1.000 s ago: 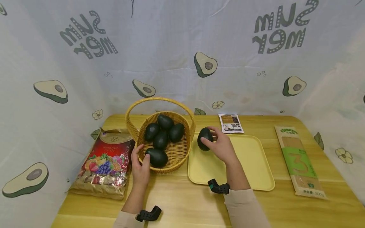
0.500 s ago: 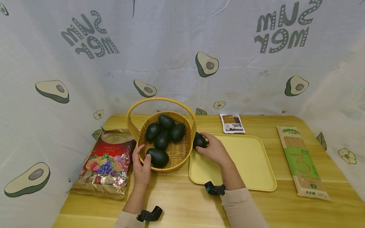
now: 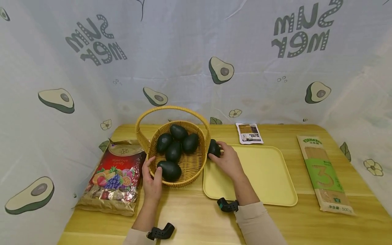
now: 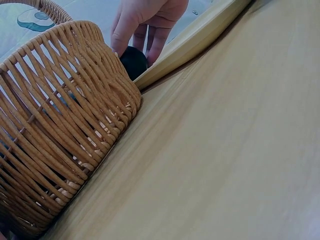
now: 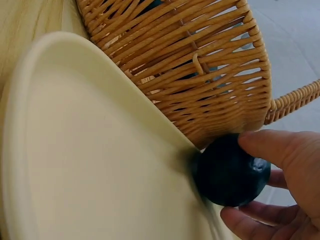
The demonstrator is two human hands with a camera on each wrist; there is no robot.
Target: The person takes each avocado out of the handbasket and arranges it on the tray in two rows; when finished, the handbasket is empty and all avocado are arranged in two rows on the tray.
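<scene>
A yellow wicker basket (image 3: 190, 166) with a tall hoop handle stands left of centre, with several dark green avocados (image 3: 173, 151) inside. My left hand (image 3: 152, 183) holds the basket's near-left rim, its thumb over the edge beside the nearest avocado (image 3: 169, 171). My right hand (image 3: 228, 161) grips another dark avocado (image 3: 214, 148) between thumb and fingers. In the right wrist view that avocado (image 5: 227, 172) is low at the edge of the pale yellow tray (image 5: 90, 150), close against the basket's outer wall. Part of it is hidden behind the basket handle in the head view.
The yellow tray (image 3: 263, 177) lies right of the basket. A red and gold candy bag (image 3: 114, 173) is at the left, a green-banded noodle pack (image 3: 323, 173) at the right. Behind the tray lies a small white sachet (image 3: 249, 133). A printed cloth (image 3: 183, 51) hangs behind the table.
My right hand has moved left with the avocado, from over the tray's back-left part to beside the basket; it shifts only slightly in the last half second. My left hand stays put.
</scene>
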